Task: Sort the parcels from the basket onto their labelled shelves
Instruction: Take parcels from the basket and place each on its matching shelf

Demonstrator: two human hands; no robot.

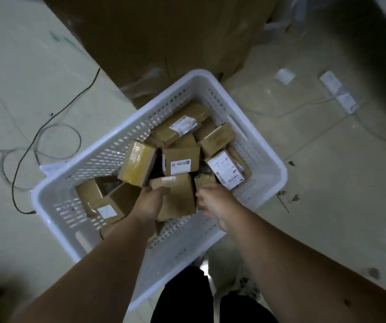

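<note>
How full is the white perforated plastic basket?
Partly full: the white perforated plastic basket holds about ten brown cardboard parcels, all below its rim.

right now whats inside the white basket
The white basket holds a jumble of cardboard parcels, several with white labels. Both hands, left and right, reach in. Parcels underneath and the basket floor are mostly covered.

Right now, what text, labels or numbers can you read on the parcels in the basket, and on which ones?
Parcel by the right wall: white label with a handwritten mark, roughly "2-1"; the print is too small.
Centre parcel: printed label with a code, blurred.
Far parcel: printed label, unreadable.
Near-left parcel: small white label, unreadable.
White basket: no text.
</note>
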